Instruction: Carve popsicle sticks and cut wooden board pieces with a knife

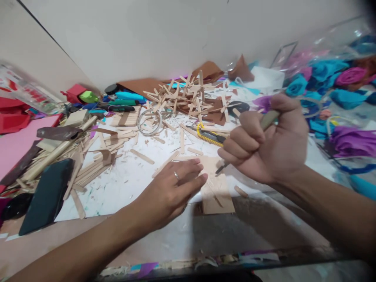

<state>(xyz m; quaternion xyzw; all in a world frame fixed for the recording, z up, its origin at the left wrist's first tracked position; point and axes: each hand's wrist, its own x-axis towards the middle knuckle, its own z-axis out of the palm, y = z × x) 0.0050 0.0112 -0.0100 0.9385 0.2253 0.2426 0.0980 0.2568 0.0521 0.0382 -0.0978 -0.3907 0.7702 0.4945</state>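
A right hand (266, 150) clenches a tool (269, 119), apparently a blade; a board (219, 201) lies at its eight o'clock, three o'clock from the loosely spread left hand (172, 188).

Left hand (172, 192) palm down, fingers (192, 186) loosely extended, right hand (267, 143) higher, fingers curled

The tool (269, 118) has a dull olive handle and a dark tip. The board (217, 201) is pale tan, like the sticks (142, 156). The cutter (212, 137) is yellow and black, the paper (116, 192) white with green specks, the phone (47, 196) blackish, the ring (176, 176) silvery, the crumpled crepe (354, 141) purple, the wall (152, 35) pale grey.
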